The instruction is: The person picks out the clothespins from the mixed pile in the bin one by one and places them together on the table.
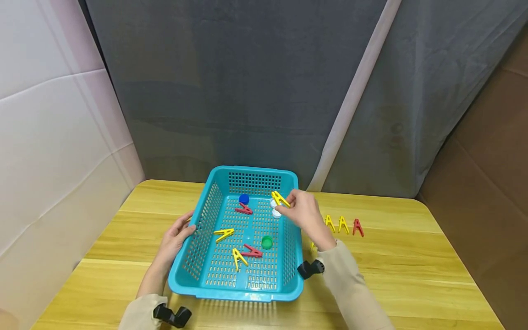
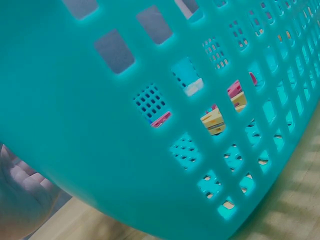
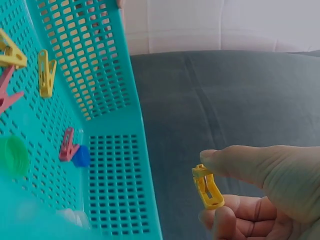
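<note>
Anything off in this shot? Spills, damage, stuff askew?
Nothing looks spilled or damaged. Mildly untidy only: inside the teal basket, scattered clips lie at mixed angles among loose caps, whereas three clips on the table to the right line up in a row.

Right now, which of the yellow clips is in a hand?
The yellow clip pinched in your right hand; the other visible yellow clips lie in the basket or on the table.
</note>
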{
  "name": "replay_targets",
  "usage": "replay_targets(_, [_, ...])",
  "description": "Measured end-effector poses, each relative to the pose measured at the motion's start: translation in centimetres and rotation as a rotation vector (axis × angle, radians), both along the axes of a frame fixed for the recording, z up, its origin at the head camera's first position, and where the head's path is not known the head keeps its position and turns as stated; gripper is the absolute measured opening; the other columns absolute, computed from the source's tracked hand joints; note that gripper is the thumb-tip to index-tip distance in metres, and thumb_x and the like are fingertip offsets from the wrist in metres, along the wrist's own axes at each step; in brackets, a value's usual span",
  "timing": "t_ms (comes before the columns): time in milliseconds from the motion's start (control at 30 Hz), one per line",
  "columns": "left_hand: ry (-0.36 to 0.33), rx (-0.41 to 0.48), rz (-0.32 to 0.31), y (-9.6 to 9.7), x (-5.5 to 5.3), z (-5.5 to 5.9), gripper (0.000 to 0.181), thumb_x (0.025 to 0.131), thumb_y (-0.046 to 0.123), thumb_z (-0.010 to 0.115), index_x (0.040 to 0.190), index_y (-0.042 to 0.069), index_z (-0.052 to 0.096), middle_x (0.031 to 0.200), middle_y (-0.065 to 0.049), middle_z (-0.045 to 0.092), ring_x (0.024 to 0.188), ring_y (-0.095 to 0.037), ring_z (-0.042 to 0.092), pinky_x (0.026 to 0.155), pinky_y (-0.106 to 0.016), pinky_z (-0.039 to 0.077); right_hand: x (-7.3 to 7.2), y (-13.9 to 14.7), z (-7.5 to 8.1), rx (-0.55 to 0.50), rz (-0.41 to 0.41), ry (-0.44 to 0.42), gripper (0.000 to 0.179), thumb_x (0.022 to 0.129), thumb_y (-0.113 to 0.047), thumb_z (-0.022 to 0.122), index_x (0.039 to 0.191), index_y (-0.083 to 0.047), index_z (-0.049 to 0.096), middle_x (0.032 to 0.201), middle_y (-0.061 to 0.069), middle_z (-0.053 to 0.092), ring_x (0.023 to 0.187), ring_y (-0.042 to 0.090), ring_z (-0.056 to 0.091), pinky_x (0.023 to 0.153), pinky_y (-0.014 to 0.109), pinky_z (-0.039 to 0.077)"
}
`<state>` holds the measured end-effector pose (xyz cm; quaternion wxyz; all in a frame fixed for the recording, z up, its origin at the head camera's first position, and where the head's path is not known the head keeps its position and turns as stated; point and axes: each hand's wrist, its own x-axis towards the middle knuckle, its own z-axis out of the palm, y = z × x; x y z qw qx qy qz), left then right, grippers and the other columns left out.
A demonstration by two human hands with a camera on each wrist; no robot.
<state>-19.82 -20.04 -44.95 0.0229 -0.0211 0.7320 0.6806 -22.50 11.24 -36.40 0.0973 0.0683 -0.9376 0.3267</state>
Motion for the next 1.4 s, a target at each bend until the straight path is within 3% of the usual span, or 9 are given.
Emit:
replay_targets(167, [-0.005,0.011,0.006,0.0,0.0,0.1,0.051,0.099,0.018,0.046,0.146,0.005,0.029,0.137,-0.020,0.041,0.094,0.005,0.055,0.079,-0.020,0.050,0.7,1.7,-0.1,-0.028,-0.036,0.001,0.027,0.076,-0.021,0.079,0.077,-0.002,0.060,0.066,0.004,0.053,0.058,0.016,0.048,0.049,0.023,0.039])
replay_targets(433, [0.015,0.043,0.007,-0.1,0.1,0.1,0.052,0.098,0.016,0.049,0.144,0.002,0.031,0.113,0.010,0.051,0.094,0.003,0.056,0.079,-0.020,0.050,1.6,4.8,-0.6,-0.050,-0.106,0.041,0.026,0.076,-0.020,0.078,0.076,0.000,0.061,0.066,0.007,0.056,0.054,0.017,0.049,0.046,0.022,0.041])
replay_targets(567, [0.022,0.035,0.007,-0.2,0.1,0.1,0.051,0.098,0.017,0.049,0.144,0.001,0.031,0.112,0.011,0.052,0.094,0.004,0.056,0.079,-0.019,0.050,1.9,6.4,-1.2,-0.034,-0.125,0.068,0.026,0.075,-0.019,0.078,0.074,0.000,0.060,0.064,0.006,0.055,0.052,0.015,0.047,0.045,0.022,0.037])
replay_targets(833, [0.020,0.047,0.003,-0.2,0.1,0.1,0.051,0.098,0.016,0.049,0.144,0.001,0.031,0.105,0.020,0.053,0.094,0.004,0.056,0.079,-0.019,0.050,2.5,9.2,-3.2,-0.021,-0.194,0.032,0.028,0.076,-0.020,0.078,0.074,0.001,0.059,0.062,0.006,0.053,0.054,0.016,0.045,0.049,0.026,0.036])
replay_targets(933, [0.017,0.041,0.001,-0.2,0.1,0.1,0.051,0.098,0.017,0.048,0.144,0.002,0.031,0.106,0.020,0.053,0.094,0.004,0.055,0.079,-0.019,0.050,2.8,10.0,-4.0,0.006,-0.209,0.035,0.028,0.075,-0.018,0.078,0.072,0.001,0.058,0.061,0.005,0.053,0.053,0.016,0.046,0.050,0.028,0.038])
replay_targets(1167, [0.002,0.020,0.004,-0.2,0.1,0.2,0.051,0.099,0.018,0.047,0.145,0.004,0.030,0.119,0.006,0.050,0.095,0.005,0.054,0.080,-0.019,0.049,3.1,11.3,-6.0,0.043,-0.213,0.012,0.031,0.075,-0.016,0.078,0.066,-0.002,0.051,0.056,0.002,0.046,0.050,0.013,0.040,0.049,0.026,0.035])
replay_targets(1400, [0.002,0.019,-0.001,-0.1,0.0,0.1,0.051,0.099,0.018,0.048,0.145,0.003,0.031,0.116,0.009,0.050,0.096,0.005,0.054,0.080,-0.018,0.049,3.5,11.9,-7.9,0.078,-0.231,-0.033,0.036,0.076,-0.020,0.077,0.063,-0.007,0.046,0.054,-0.001,0.041,0.050,0.012,0.037,0.050,0.027,0.032])
